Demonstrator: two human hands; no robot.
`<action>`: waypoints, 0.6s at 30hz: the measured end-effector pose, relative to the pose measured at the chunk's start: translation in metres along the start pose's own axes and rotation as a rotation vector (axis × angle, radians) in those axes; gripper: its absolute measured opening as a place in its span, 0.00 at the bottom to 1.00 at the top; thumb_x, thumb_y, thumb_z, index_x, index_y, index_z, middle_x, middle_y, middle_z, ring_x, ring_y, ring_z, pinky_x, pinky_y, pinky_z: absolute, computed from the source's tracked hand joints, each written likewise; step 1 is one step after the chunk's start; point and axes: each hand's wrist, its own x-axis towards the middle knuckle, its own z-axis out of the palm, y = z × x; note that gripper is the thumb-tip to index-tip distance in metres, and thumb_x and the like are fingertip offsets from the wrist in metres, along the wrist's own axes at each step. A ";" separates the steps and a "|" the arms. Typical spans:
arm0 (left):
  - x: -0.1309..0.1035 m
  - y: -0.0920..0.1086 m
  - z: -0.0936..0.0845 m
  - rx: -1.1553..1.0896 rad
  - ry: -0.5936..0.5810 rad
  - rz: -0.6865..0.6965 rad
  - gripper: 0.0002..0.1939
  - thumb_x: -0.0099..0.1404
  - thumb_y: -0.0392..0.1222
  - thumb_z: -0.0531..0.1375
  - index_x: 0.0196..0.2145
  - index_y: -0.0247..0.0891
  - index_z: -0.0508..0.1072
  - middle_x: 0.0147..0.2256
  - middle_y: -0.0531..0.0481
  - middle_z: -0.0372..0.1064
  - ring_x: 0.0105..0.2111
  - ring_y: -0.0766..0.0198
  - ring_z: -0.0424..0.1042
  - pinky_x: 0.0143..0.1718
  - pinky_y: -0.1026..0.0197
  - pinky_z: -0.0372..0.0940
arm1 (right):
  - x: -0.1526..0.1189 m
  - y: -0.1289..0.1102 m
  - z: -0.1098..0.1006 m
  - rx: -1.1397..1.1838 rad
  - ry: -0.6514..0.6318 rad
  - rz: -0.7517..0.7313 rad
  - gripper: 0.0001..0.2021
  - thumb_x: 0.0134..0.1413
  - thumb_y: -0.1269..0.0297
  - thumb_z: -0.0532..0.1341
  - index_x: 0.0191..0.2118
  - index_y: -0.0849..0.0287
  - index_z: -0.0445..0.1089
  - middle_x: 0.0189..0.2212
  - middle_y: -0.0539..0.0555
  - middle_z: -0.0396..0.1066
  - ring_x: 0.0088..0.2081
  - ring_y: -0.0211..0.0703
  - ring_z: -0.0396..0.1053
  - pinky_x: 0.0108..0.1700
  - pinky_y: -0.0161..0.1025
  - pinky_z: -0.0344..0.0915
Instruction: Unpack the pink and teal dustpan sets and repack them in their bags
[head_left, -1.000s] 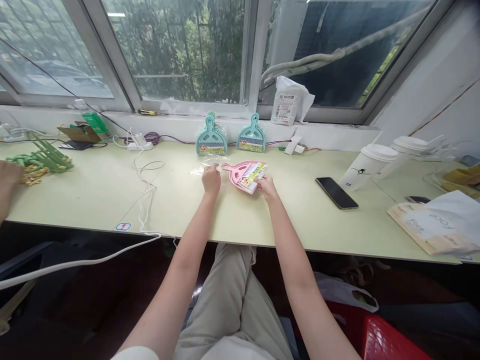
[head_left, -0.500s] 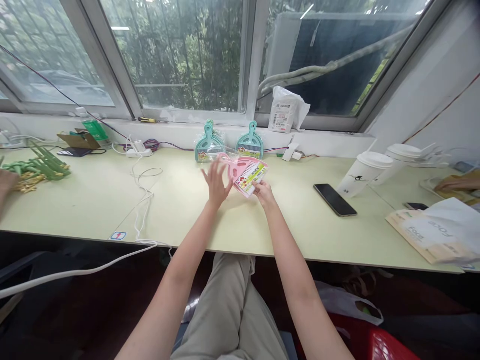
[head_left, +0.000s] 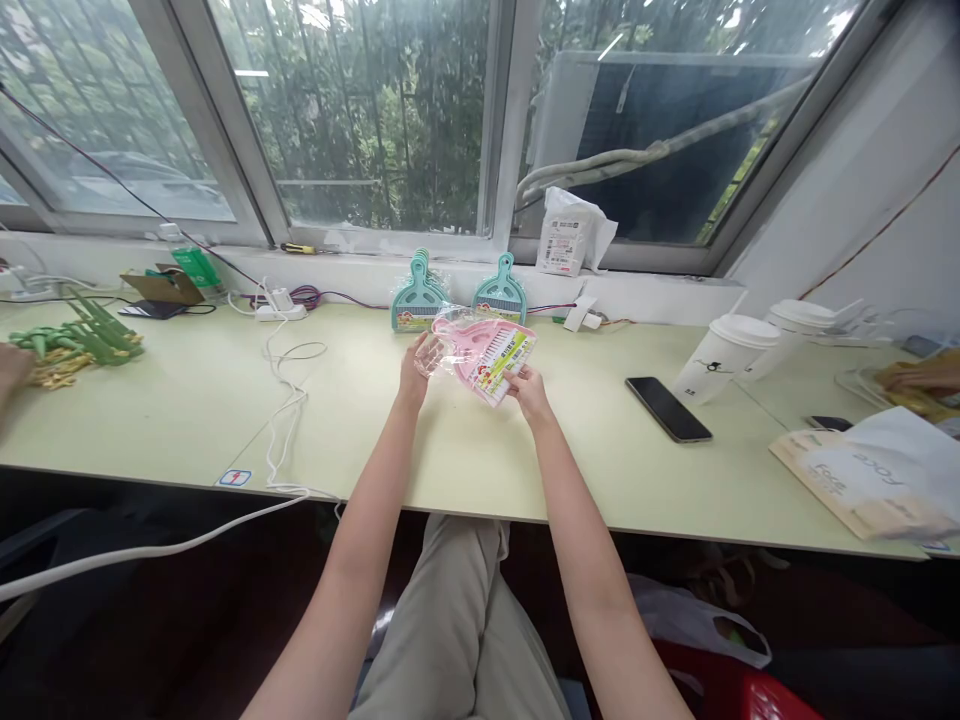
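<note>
A pink dustpan-and-brush set (head_left: 491,355) with a yellow-green and white label is held above the table, tilted, its handle toward the upper left. My right hand (head_left: 529,395) grips its lower right edge at the label. A clear plastic wrapper (head_left: 444,352) spreads around the handle, and my left hand (head_left: 416,372) is closed on it. Behind, against the wall, stand several teal dustpan sets (head_left: 418,300) and, to the right, another teal set (head_left: 500,292).
On the right are a black phone (head_left: 669,408), white lidded cups (head_left: 726,358) and a paper bag (head_left: 862,475). White cables (head_left: 289,400) run across the table's left part. Green and yellow items (head_left: 94,340) and another person's hand (head_left: 13,368) are at far left.
My left hand has moved left and closed on the clear wrapper, which now stretches out from the handle. My right hand still holds the pink set, slightly lower in view.
</note>
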 end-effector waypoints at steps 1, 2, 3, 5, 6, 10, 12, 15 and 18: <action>-0.001 -0.001 0.001 -0.038 -0.020 -0.015 0.23 0.62 0.52 0.56 0.53 0.42 0.64 0.52 0.43 0.67 0.52 0.59 0.70 0.51 0.57 0.65 | 0.000 0.000 0.000 -0.009 -0.008 0.003 0.09 0.44 0.71 0.68 0.34 0.62 0.71 0.32 0.53 0.77 0.30 0.41 0.75 0.36 0.41 0.75; -0.002 -0.002 0.002 -0.088 -0.023 -0.021 0.23 0.61 0.51 0.57 0.52 0.42 0.64 0.52 0.43 0.68 0.52 0.59 0.70 0.51 0.57 0.65 | 0.000 0.000 0.001 -0.010 -0.016 0.004 0.10 0.43 0.70 0.69 0.34 0.62 0.71 0.32 0.53 0.77 0.30 0.42 0.75 0.35 0.41 0.75; -0.002 -0.002 0.002 -0.148 -0.015 -0.016 0.22 0.61 0.49 0.58 0.51 0.42 0.64 0.52 0.43 0.68 0.52 0.59 0.70 0.52 0.57 0.65 | 0.000 0.001 0.001 -0.002 -0.023 0.002 0.10 0.42 0.70 0.69 0.34 0.62 0.71 0.32 0.53 0.77 0.31 0.42 0.76 0.35 0.42 0.75; -0.004 -0.003 0.000 -0.286 0.015 -0.002 0.19 0.60 0.45 0.59 0.49 0.41 0.64 0.52 0.43 0.67 0.51 0.59 0.70 0.52 0.59 0.64 | 0.000 0.002 0.002 0.035 -0.030 -0.012 0.12 0.41 0.69 0.70 0.35 0.62 0.71 0.33 0.54 0.78 0.32 0.43 0.76 0.35 0.41 0.75; -0.005 -0.004 0.000 -0.346 0.030 0.001 0.17 0.61 0.45 0.59 0.47 0.41 0.65 0.53 0.43 0.67 0.51 0.60 0.70 0.52 0.60 0.64 | 0.000 0.002 0.003 0.059 -0.028 -0.022 0.12 0.41 0.68 0.70 0.35 0.61 0.71 0.34 0.54 0.78 0.32 0.43 0.76 0.35 0.40 0.75; -0.010 -0.006 0.002 -0.402 -0.029 -0.060 0.15 0.63 0.46 0.57 0.46 0.40 0.67 0.55 0.44 0.65 0.50 0.59 0.70 0.51 0.58 0.65 | 0.001 0.005 0.003 0.131 0.015 -0.053 0.12 0.42 0.69 0.69 0.35 0.60 0.71 0.34 0.53 0.78 0.33 0.43 0.76 0.37 0.41 0.76; -0.013 -0.008 0.007 -0.319 -0.134 -0.120 0.18 0.62 0.44 0.58 0.50 0.41 0.67 0.54 0.45 0.66 0.50 0.59 0.70 0.51 0.57 0.65 | 0.002 0.006 0.003 0.127 0.026 -0.045 0.11 0.42 0.69 0.69 0.34 0.60 0.71 0.33 0.53 0.78 0.33 0.43 0.76 0.38 0.41 0.76; -0.015 -0.014 0.015 -0.184 -0.246 -0.156 0.26 0.59 0.39 0.62 0.55 0.43 0.65 0.53 0.47 0.68 0.48 0.61 0.71 0.49 0.59 0.65 | 0.003 0.007 0.002 0.096 0.009 -0.026 0.11 0.42 0.69 0.70 0.33 0.60 0.70 0.32 0.52 0.77 0.32 0.42 0.76 0.37 0.41 0.76; -0.012 -0.020 0.016 -0.166 -0.236 -0.133 0.32 0.56 0.35 0.64 0.57 0.45 0.62 0.54 0.48 0.67 0.46 0.64 0.72 0.47 0.61 0.65 | 0.003 0.007 0.001 0.073 0.000 -0.037 0.12 0.42 0.68 0.70 0.34 0.60 0.70 0.32 0.52 0.78 0.32 0.42 0.76 0.37 0.42 0.76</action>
